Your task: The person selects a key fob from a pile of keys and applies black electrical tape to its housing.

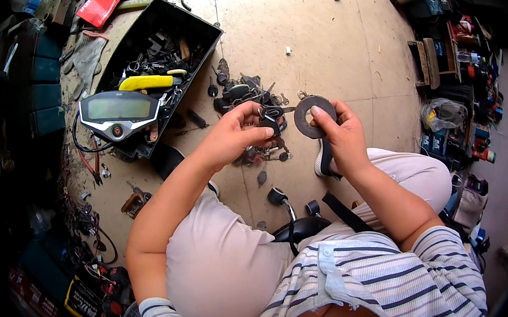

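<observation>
My right hand point(349, 134) is closed on a roll of black tape point(307, 130), its thumb across the face near the hole. A short dark strip seems to run from the roll toward my left hand point(233, 137). That hand pinches a small black piece point(271, 122) between thumb and fingers; its kind I cannot make out. Below both hands, a pile of keys and black key fobs point(238, 91) lies on the floor, partly hidden by my left hand. A loose key point(262, 177) lies just nearer to me.
At the left stands a black bin point(194, 42) of small parts, with a yellow-handled tool point(146, 83) in it. A dashboard display point(118, 109) leans on its near corner. Red-handled pliers point(91, 169) lie beside it. Cluttered shelves point(440, 61) line the right.
</observation>
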`<state>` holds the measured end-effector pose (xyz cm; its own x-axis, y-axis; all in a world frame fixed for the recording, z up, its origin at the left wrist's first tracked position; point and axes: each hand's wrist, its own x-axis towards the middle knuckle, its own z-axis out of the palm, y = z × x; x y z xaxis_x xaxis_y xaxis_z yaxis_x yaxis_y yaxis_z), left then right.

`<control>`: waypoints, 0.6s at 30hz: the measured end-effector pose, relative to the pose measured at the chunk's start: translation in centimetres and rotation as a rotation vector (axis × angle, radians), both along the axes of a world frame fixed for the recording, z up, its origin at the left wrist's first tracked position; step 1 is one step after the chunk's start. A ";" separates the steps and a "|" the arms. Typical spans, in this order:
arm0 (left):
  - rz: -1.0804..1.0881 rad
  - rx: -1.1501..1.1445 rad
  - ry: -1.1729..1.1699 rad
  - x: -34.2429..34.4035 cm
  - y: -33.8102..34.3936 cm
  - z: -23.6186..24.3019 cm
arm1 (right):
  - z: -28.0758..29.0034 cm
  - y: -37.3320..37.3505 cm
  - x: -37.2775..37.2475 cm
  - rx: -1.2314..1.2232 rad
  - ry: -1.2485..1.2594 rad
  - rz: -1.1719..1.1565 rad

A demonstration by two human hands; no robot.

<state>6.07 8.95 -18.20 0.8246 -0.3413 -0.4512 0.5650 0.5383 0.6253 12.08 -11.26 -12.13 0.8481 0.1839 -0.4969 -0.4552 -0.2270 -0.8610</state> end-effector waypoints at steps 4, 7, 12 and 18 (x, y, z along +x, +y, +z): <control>0.013 0.118 0.079 -0.1 -0.2 -2.3 | 0.3 -0.2 -0.1 -0.090 -0.067 -0.073; -0.006 0.306 0.084 -0.9 0.1 -5.3 | 0.4 -0.1 0.2 0.011 -0.108 -0.120; -0.140 0.487 0.009 -1.3 -0.4 -6.3 | 0.7 -0.1 0.4 0.019 -0.093 -0.137; -0.106 0.921 -0.148 -1.0 0.3 -7.3 | 1.2 -0.5 1.3 0.038 -0.091 -0.180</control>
